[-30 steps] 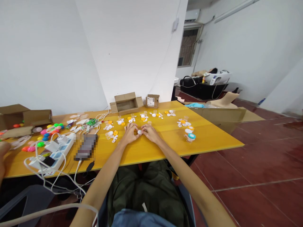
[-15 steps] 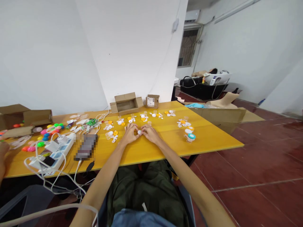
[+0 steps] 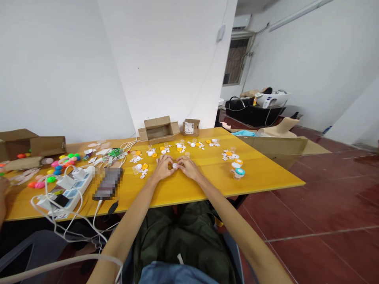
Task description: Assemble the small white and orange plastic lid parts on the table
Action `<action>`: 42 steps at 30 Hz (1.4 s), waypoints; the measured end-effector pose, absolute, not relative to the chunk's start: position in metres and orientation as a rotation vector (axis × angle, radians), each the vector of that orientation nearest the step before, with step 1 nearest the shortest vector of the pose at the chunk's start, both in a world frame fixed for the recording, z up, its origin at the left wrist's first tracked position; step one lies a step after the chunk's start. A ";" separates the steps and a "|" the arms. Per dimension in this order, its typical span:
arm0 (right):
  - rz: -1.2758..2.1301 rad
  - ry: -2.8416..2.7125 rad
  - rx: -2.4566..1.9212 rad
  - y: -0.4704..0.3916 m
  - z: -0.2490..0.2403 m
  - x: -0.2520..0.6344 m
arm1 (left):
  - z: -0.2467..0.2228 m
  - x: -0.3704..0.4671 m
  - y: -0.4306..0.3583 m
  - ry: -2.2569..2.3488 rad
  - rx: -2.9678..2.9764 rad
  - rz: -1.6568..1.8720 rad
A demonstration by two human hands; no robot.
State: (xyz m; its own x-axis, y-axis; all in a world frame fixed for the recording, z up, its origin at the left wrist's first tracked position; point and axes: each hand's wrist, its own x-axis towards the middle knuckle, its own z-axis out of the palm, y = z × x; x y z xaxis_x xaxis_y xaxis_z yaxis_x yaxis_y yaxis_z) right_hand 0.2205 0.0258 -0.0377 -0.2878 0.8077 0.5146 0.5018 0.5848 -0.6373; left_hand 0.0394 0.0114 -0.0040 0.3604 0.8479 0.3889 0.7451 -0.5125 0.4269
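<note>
Both hands meet over the yellow table (image 3: 177, 189), pinching a small round white plastic piece (image 3: 175, 166) between them. My left hand (image 3: 162, 169) grips its left side, and my right hand (image 3: 187, 165) grips its right side. Just beyond the fingers stands a small clear cup (image 3: 187, 154), partly hidden. Left of my left hand lies a group of white discs and a yellow ring (image 3: 145, 166). Right of my right hand stands a clear jar with a teal-rimmed lid (image 3: 239, 172); white and yellow rings (image 3: 237, 162) lie behind it.
More small part groups (image 3: 180, 147) line the far side. Cardboard boxes (image 3: 158, 130) stand against the wall. At left are a power strip (image 3: 72, 193) with tangled white cables, a blurred dark device (image 3: 108, 184) and colourful balls (image 3: 57, 169). Another person's arm (image 3: 2, 197) shows at the left edge.
The view has shifted very slightly. My hands keep almost the same pose around the white piece, and nothing else on the table has visibly moved.
</note>
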 end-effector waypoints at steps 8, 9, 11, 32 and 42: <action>0.458 -1.962 -1.048 0.025 -0.037 0.222 | -0.005 0.040 0.012 1.449 2.437 0.873; 0.458 -1.960 -1.049 0.025 -0.036 0.222 | -0.006 0.040 0.012 1.450 2.437 0.870; 0.453 -1.952 -1.051 0.024 -0.036 0.221 | -0.006 0.040 0.013 1.453 2.435 0.858; 0.283 -1.892 -1.112 0.030 -0.043 0.228 | -0.006 0.041 0.010 1.461 2.430 0.804; 0.213 -1.885 -1.124 0.030 -0.044 0.228 | -0.005 0.040 0.011 1.424 2.452 0.812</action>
State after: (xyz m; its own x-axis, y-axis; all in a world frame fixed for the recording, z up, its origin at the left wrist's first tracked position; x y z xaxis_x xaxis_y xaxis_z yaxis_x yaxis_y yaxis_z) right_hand 0.2285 0.0303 -0.0444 -0.1789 0.7719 0.6101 0.6160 0.5714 -0.5423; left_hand 0.0404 0.0106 -0.0052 0.3878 0.8479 0.3614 0.7426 -0.5197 0.4224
